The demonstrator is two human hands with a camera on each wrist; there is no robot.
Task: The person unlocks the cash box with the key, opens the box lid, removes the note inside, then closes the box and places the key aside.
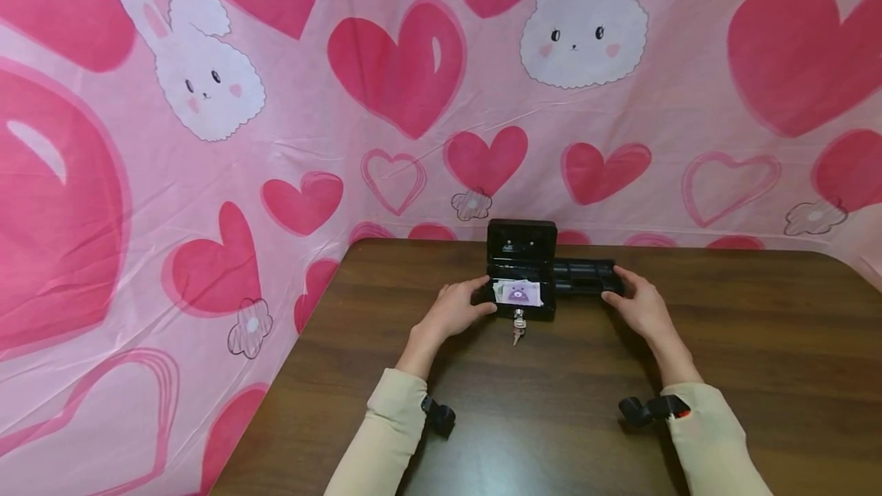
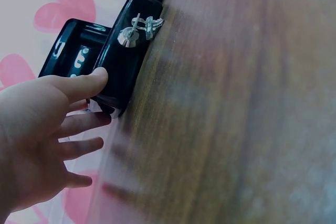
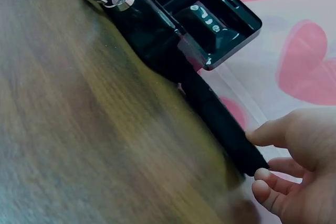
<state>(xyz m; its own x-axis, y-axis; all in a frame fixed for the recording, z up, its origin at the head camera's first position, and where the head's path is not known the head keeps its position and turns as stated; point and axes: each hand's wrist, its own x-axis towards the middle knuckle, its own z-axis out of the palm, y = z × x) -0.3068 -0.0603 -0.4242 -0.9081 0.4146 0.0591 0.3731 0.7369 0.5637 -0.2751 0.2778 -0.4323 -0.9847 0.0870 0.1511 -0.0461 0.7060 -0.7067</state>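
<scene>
A small black cash box (image 1: 549, 306) stands on the table with its lid (image 1: 521, 236) raised. Printed play banknotes (image 1: 518, 293) lie inside, a purple one with a bear face on top. Keys (image 1: 519, 326) hang from the silver lock (image 2: 127, 37) on the box's front. My left hand (image 1: 456, 308) holds the box's left end between thumb and index finger, the other fingers spread. To the right of the box lies a black compartment tray (image 1: 582, 275), its near end against the box. My right hand (image 1: 644, 305) pinches the tray's far right end between thumb and fingers.
The brown wooden table (image 1: 537, 419) reaches back to a pink cloth (image 1: 393, 113) with hearts and rabbit faces. That cloth hangs close behind the raised lid. Black wrist cameras (image 1: 439, 416) sit on both sleeves.
</scene>
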